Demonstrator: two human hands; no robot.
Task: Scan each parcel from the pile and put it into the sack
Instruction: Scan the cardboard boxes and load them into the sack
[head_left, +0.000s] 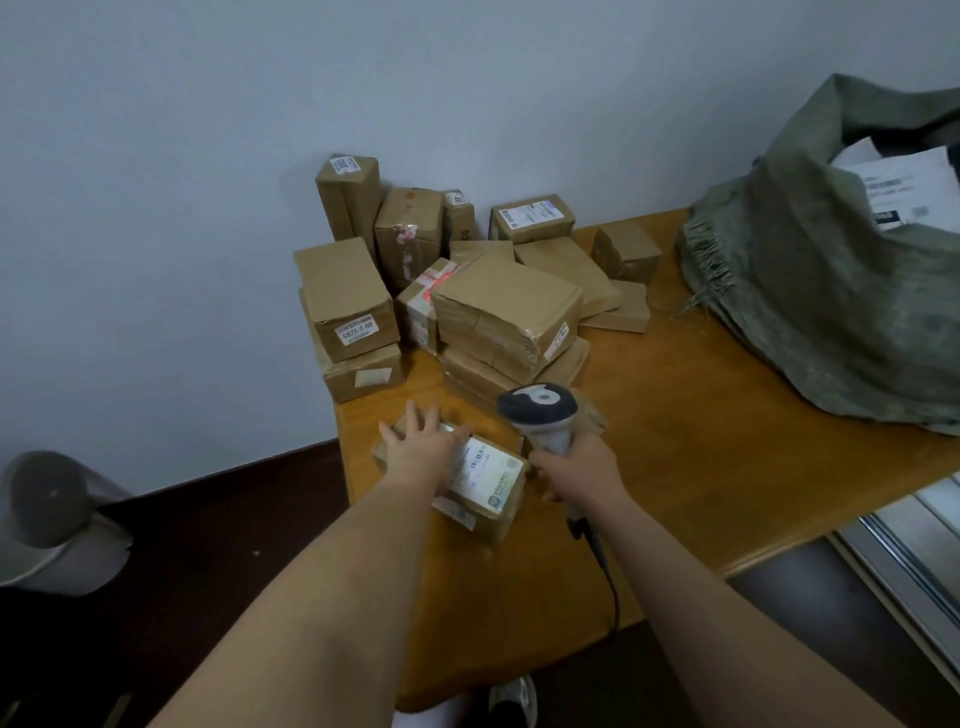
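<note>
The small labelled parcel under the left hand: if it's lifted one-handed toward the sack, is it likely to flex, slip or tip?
The parcel looks like a taped cardboard box, so it should probably stay stiff. Its glossy tape and label may be a little slippery under the flat left hand, so a curled grip seems safer. It lies low and flat on the table, so pushed, it would likely slide, not tip.

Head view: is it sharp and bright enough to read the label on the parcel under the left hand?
Head view: dim and soft; the label on the parcel shows as smeared lines, unreadable; left hand slightly motion-blurred; wide-angle bending at the table edges; no glare.
</note>
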